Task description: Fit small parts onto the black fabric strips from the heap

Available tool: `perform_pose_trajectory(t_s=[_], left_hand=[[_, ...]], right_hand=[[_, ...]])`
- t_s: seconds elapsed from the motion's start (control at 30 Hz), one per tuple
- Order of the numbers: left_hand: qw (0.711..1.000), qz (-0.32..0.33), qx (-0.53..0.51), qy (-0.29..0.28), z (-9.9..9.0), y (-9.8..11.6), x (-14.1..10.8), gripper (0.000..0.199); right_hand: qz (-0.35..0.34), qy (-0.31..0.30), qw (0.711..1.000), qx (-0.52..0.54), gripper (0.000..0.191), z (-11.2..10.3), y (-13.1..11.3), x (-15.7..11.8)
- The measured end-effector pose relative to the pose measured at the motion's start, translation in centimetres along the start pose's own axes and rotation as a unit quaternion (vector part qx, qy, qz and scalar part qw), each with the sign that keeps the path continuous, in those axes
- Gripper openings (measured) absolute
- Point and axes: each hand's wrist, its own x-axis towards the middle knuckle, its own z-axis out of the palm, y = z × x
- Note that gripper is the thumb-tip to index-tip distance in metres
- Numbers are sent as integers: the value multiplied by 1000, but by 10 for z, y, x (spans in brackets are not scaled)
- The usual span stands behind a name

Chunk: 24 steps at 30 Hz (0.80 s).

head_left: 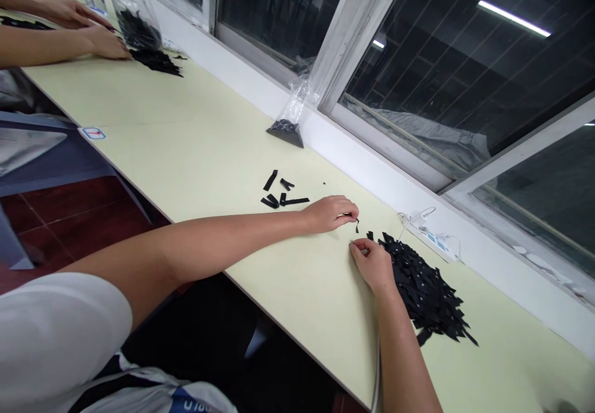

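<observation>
We see a small black strip piece (356,222) pinched at the fingertips of the left hand (331,213), hanging just above the pale yellow-green tabletop (195,146), close to the near edge of the large heap of black flat strip pieces (425,286). The left hand is curled narrow, thumb and fingers closed on that piece. The right hand (372,263) rests on the tabletop just below it, touching the heap's left edge, its fingers drawn together; we cannot tell whether they hold anything. A few loose black strips (280,192) lie in a small group to the left of the left hand. Farther back, a clear plastic bag with dark small parts at its bottom (290,121) stands against the white window ledge (372,171). A white power strip with its cable (432,236) lies beside the heap, near the ledge. At the far left end of the table, another person's hands (100,41) rest by a second pile of black pieces (155,61) and another clear bag (134,19).
</observation>
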Motion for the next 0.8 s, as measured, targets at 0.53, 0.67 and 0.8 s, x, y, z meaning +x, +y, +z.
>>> perform_pose_trajectory(t_s=[0.53,0.67,0.8], left_hand=[[998,46,0,-39,2,9,-1,17],[994,73,25,-73,5,14,-1,17],[994,64,32,-79,6,13,-1,17]], right_hand=[[26,146,965,218,35,-9,-17,3],[6,97,950,297,34,-7,-26,1],[19,69,945,321,32,-5,-30,-2]])
